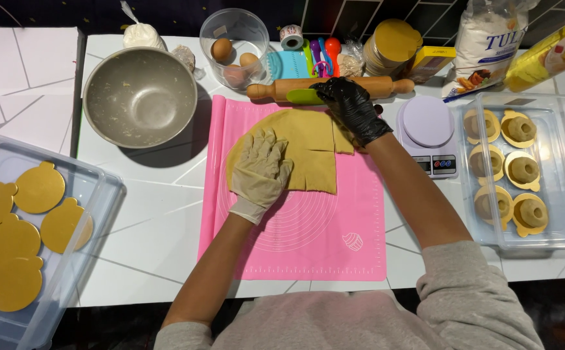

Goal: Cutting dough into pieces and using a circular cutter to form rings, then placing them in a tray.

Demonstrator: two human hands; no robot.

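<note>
The white desk [153, 227] carries everything, and the pink mat [295, 240] at its middle serves as the landmark. Left of the mat, at the desk's edge, a clear bin [98, 188] holds gold boards [39, 188]; six or so show, some cut off by the frame. Right of the mat a second clear bin [558, 175] holds six small cakes [521, 129] on gold boards, in two columns of three. Up and left of the mat sits one steel bowl [140, 97]. On the mat's upper half lies the dough [311, 139], a flat tan sheet already scored, with one cut running away from the person and one running across. The left hand [260, 172], in a pale glove, lies flat and spread on the dough's left part, holding nothing. The right hand [350, 107], in a black glove, is at the dough's far right corner, closed around a green scraper [303, 96] whose blade points left along the mat's top edge; the dough lies toward the person from that blade, so the right hand is the nearer one to the uncut far edge. Just beyond the mat's top edge one rolling pin [334, 86] lies crosswise. Right of the mat stands one lilac scale [430, 129]. Beyond the pin, a clear tub [234, 45] holds three eggs [222, 49].
</note>
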